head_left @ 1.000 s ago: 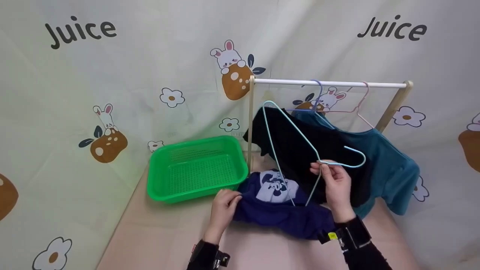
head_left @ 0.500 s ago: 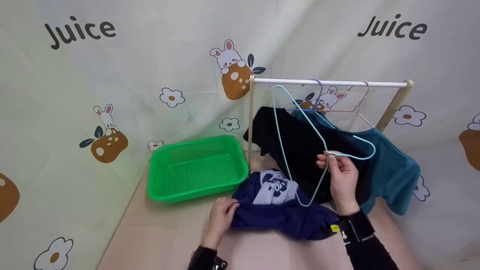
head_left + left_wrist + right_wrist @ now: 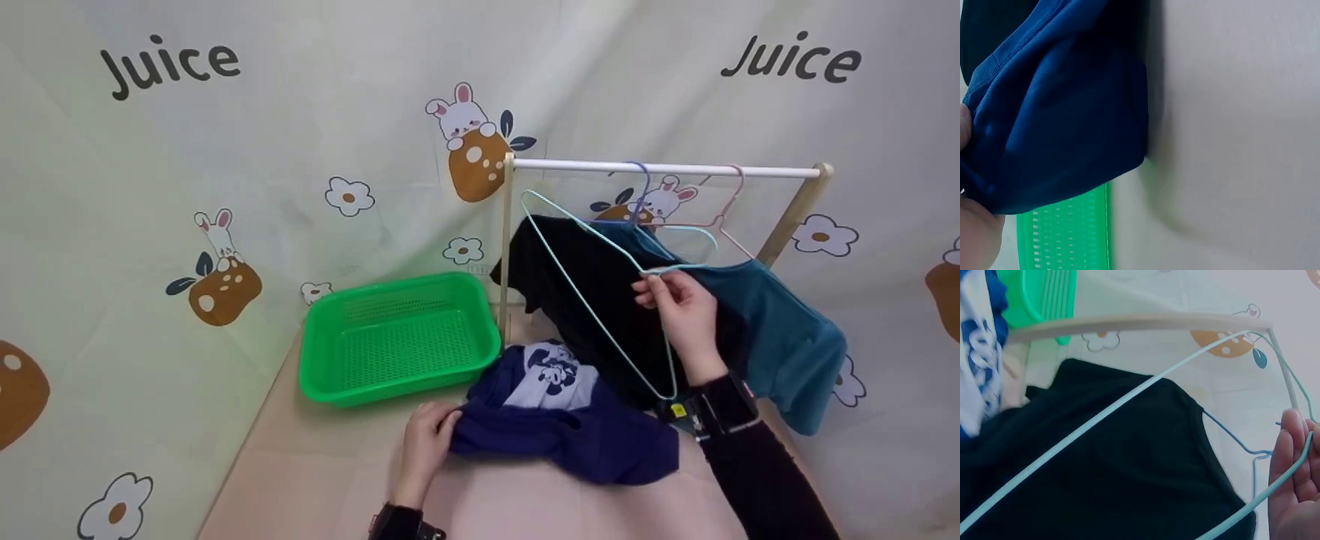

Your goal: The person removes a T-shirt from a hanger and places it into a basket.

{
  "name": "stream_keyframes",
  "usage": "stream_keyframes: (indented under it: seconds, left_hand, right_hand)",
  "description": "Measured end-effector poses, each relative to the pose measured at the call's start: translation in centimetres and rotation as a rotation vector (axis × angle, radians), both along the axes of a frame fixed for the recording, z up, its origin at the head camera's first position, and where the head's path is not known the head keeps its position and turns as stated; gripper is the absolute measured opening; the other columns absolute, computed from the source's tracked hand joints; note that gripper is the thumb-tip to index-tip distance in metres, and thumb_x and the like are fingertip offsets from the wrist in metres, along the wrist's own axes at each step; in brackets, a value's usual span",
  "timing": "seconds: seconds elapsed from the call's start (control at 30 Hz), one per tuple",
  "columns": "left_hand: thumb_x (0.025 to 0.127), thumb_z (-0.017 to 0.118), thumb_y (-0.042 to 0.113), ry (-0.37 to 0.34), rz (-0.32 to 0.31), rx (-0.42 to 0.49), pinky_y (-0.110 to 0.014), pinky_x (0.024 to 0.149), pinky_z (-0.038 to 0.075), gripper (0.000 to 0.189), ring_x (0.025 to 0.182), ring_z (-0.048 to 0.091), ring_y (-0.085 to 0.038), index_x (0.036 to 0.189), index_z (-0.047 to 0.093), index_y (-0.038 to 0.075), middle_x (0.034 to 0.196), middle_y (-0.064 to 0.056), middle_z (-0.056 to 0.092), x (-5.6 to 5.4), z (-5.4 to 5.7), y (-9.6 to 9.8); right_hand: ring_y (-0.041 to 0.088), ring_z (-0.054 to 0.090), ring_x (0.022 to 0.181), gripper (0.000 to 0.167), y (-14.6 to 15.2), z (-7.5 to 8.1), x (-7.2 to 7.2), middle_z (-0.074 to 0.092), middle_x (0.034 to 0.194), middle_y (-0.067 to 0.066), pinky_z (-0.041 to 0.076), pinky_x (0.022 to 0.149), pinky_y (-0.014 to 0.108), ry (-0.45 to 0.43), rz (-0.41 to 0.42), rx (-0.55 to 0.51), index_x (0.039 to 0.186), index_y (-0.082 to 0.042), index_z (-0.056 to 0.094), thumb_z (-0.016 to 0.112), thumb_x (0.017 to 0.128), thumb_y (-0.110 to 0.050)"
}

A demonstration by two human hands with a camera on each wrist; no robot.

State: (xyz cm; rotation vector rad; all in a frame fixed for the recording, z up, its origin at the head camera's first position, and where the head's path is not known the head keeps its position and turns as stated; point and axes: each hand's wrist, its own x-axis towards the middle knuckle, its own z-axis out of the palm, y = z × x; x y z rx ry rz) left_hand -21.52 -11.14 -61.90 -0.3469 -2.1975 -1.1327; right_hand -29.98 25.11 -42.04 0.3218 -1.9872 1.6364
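In the head view, my right hand (image 3: 684, 319) pinches a light blue clothes hanger (image 3: 1081, 433) at the neck below its hook. The hanger is held up at a slant and carries no garment. My left hand (image 3: 424, 444) pinches the left edge of a navy garment (image 3: 517, 433), which lies bunched on the table with a pale printed cartoon panel (image 3: 551, 381) facing up. Fabric also fills much of the left wrist view, with only thumb and finger parts at its left side. The hanger's lower end overlaps the black shirt in the head view.
Behind the right hand stands a clothes rack with a white rail (image 3: 570, 163). On it hang a black shirt (image 3: 577, 277) and a teal shirt (image 3: 799, 341), on purple and pink hangers. A green basket (image 3: 397, 386) sits left of the rack on the pink table (image 3: 322, 465).
The hanger's lower end has come up out of the navy garment. My right hand has moved up, turning the hanger. My left hand has shifted slightly left and down with the garment's edge.
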Motion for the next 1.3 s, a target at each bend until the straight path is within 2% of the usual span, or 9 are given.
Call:
stream_keyframes:
  seconds: [0.13,0.3,0.57,0.83,1.0,1.17,1.3]
  left_hand:
    - [0.085,0.075,0.001,-0.013,0.025,0.014,-0.041,0.077,0.051,0.004,0.082,0.064,-0.025,0.089,0.075,0.002,0.085,-0.01,0.07,0.2,-0.1,-0.4]
    - [0.085,0.075,0.001,-0.023,0.065,0.037,-0.04,0.076,0.052,0.004,0.082,0.065,-0.025,0.089,0.075,0.002,0.085,-0.009,0.071,0.5,-0.3,-0.8]
    - [0.084,0.075,-0.002,0.016,0.117,0.036,-0.037,0.074,0.052,0.008,0.08,0.065,-0.022,0.087,0.074,0.006,0.084,-0.002,0.07,0.8,-0.7,-1.5]
    - [0.082,0.076,-0.004,0.003,0.147,0.024,-0.038,0.073,0.052,0.01,0.078,0.065,-0.023,0.085,0.074,0.005,0.082,-0.003,0.069,1.1,-1.3,-1.9]
    - [0.082,0.076,-0.004,0.025,0.148,0.012,-0.038,0.073,0.051,0.01,0.077,0.065,-0.024,0.084,0.074,0.006,0.082,-0.003,0.069,1.1,-1.5,-1.8]
    - [0.083,0.076,-0.002,0.011,0.145,-0.014,-0.038,0.073,0.051,0.01,0.077,0.064,-0.021,0.084,0.073,0.008,0.081,0.0,0.069,1.1,-1.7,-1.5]
    - [0.084,0.076,0.002,-0.045,0.144,-0.039,-0.037,0.075,0.051,0.007,0.079,0.063,-0.02,0.084,0.073,0.009,0.082,0.001,0.069,1.2,-2.1,-1.3]
  right_hand:
    - [0.002,0.063,0.062,0.022,-0.3,2.5,-1.6,0.072,0.086,0.021,0.053,0.062,0.016,-0.039,-0.053,0.168,0.1,0.01,0.069,0.061,0.099,-0.01]
    - [0.003,0.061,0.06,0.023,-1.0,5.2,-3.6,0.072,0.086,0.016,0.051,0.059,0.016,-0.095,-0.044,0.305,0.098,0.007,0.068,0.058,0.101,-0.013]
    - [0.007,0.06,0.063,0.024,-1.8,7.5,-5.8,0.072,0.087,0.012,0.046,0.058,0.017,-0.152,-0.112,0.518,0.102,0.0,0.068,0.056,0.103,-0.02]
    - [0.01,0.058,0.06,0.024,-2.9,8.6,-7.3,0.072,0.087,0.013,0.042,0.056,0.021,-0.168,-0.134,0.597,0.101,0.0,0.068,0.054,0.103,-0.019]
    - [0.015,0.06,0.064,0.023,-3.5,8.8,-8.0,0.073,0.089,0.014,0.044,0.061,0.028,-0.222,-0.123,0.661,0.104,0.0,0.068,0.054,0.103,-0.018]
    - [0.021,0.064,0.067,0.022,-3.9,8.2,-8.4,0.072,0.087,0.015,0.047,0.063,0.031,-0.233,-0.08,0.721,0.098,0.0,0.067,0.054,0.103,-0.017]
    - [0.023,0.065,0.067,0.02,-3.8,7.2,-8.4,0.071,0.086,0.013,0.051,0.064,0.034,-0.217,-0.049,0.753,0.093,-0.001,0.064,0.055,0.102,-0.017]
